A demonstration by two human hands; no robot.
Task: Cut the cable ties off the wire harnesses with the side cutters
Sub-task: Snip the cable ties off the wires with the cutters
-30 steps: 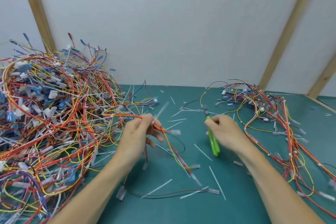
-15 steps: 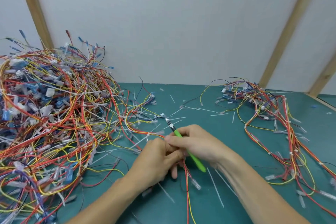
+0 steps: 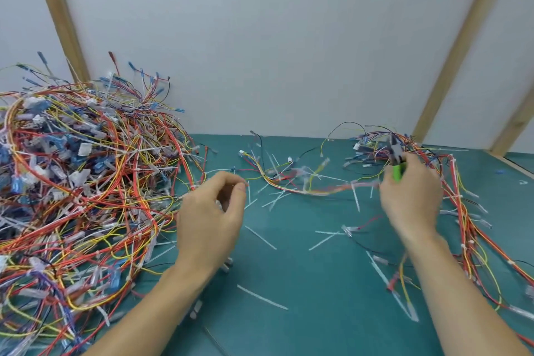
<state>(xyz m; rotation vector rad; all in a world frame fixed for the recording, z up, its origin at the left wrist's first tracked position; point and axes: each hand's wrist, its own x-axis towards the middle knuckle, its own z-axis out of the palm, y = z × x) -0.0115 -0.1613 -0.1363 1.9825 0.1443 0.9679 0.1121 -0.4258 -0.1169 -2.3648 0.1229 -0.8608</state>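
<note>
On the green bench [image 3: 289,283], the right hand [image 3: 411,199] grips the green-handled side cutters [image 3: 396,163] and a blurred wire harness [image 3: 306,186] trailing leftward. Left hand [image 3: 209,217] hovers with fingers loosely curled, holding nothing. Cut cable ties [image 3: 261,297] litter the bench; a big wire pile [image 3: 83,182] lies at left.

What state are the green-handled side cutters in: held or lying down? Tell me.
Held: the right hand grips the green-handled side cutters, dark tip raised above the teal table.
</note>
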